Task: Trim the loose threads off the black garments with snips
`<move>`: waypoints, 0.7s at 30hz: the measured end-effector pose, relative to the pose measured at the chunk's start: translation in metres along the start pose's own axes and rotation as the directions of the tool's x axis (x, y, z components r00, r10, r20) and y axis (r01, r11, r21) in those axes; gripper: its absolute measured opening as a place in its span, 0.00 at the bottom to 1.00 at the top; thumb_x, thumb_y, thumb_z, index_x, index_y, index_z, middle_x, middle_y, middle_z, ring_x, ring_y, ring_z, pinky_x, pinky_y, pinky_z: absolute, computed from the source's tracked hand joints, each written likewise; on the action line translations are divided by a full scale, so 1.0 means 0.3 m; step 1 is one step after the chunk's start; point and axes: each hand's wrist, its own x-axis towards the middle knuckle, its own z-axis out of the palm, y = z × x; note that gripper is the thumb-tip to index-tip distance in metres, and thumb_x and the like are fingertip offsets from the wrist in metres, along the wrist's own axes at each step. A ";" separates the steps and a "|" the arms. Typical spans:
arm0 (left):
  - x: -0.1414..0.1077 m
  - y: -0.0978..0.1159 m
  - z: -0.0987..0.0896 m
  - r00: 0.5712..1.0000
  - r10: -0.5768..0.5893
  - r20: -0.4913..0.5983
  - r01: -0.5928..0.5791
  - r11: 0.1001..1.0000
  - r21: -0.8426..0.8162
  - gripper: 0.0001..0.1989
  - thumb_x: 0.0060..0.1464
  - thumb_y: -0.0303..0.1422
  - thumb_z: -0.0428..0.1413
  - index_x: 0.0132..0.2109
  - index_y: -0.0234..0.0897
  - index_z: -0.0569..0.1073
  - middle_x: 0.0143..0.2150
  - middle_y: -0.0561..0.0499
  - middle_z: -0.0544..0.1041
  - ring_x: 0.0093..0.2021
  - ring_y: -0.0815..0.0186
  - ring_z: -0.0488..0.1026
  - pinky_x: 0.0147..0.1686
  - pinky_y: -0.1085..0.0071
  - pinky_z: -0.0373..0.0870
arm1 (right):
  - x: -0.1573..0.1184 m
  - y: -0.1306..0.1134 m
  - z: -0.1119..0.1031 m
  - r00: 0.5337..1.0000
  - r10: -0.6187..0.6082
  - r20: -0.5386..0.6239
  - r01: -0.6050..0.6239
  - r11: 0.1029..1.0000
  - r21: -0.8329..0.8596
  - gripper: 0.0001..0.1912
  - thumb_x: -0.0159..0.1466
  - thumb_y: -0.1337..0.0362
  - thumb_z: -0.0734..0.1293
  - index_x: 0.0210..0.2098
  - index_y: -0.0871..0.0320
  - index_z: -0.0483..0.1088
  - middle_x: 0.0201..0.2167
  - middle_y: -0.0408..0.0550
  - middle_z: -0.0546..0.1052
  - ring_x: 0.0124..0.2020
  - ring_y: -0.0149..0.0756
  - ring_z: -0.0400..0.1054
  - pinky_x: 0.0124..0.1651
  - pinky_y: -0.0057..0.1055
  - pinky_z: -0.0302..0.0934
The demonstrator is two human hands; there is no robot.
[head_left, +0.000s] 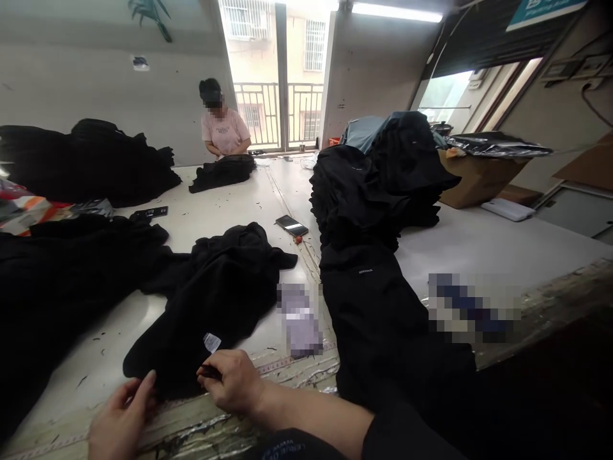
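Observation:
A black garment [215, 300] lies spread on the white table in front of me, a small white label [211, 343] showing near its lower edge. My left hand [124, 415] pinches the near edge of this garment between thumb and fingers. Just to the right, my right hand [234, 383] is closed at the same edge, below the label. Something small and dark sticks out of its curled fingers; I cannot make out what it is. To the right of my hands, another black garment [368, 313] with small pale lettering hangs down from a tall black pile [378, 172].
More black garments [62, 275] are heaped at left, with a larger pile [81, 160] behind. A phone [292, 225] lies mid-table; a blurred purple item [301, 319] is nearer. A person [225, 131] stands across the table [230, 207]. A cardboard box [479, 179] sits at right.

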 end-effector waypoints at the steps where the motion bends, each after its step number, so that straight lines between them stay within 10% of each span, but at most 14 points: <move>1: -0.011 -0.008 0.009 1.000 -0.012 -0.018 0.012 1.000 0.017 0.20 0.45 0.53 0.53 0.34 0.41 0.69 0.20 0.51 0.75 0.28 0.51 0.76 0.30 0.59 0.71 | -0.002 -0.004 0.003 1.000 -0.014 0.009 0.014 1.000 -0.011 0.06 0.57 0.67 0.68 0.35 0.59 0.73 0.34 0.47 0.80 0.35 0.35 0.74 0.40 0.23 0.66; 21: -0.060 -0.043 0.030 0.986 0.124 -0.112 -0.128 0.991 -0.030 0.22 0.53 0.44 0.48 0.50 0.33 0.63 0.22 0.49 0.75 0.39 0.50 0.75 0.40 0.60 0.66 | -0.103 -0.103 -0.076 0.976 -0.185 -0.115 0.179 0.982 -0.063 0.04 0.58 0.67 0.67 0.34 0.57 0.73 0.33 0.44 0.79 0.35 0.30 0.73 0.41 0.23 0.65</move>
